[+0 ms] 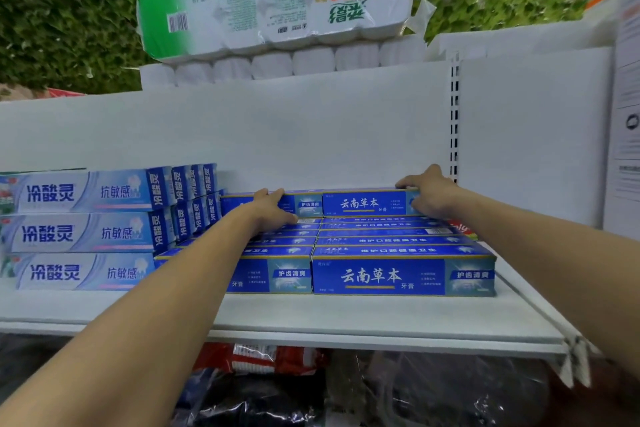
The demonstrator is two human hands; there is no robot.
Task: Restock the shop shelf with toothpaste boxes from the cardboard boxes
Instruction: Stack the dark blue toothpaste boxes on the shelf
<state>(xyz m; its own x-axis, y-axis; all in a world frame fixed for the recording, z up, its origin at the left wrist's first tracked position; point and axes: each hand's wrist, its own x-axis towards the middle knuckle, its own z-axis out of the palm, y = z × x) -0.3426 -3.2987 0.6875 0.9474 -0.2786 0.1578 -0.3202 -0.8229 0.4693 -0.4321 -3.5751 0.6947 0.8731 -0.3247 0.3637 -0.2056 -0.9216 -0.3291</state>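
White shop shelf (311, 319) up at chest height, green foliage wall behind, and a pack of toilet rolls (277, 0) perched on top of the back panel. From the head camera, both arms are stretched deep into the bay. The left hand (273, 208) lies flat on the left end of a raised back row of dark blue toothpaste boxes (403, 276); the right hand (427, 194) has its grip closed over the right end of that row, thumb in front, fingers on top. Pressing from both ends looks like squaring the row against the back panel. Lower rows sit flat in 2 columns, labels forward for shoppers. Pale blue toothpaste boxes (83, 232) are stacked 3 high just left. No cardboard box in sight.
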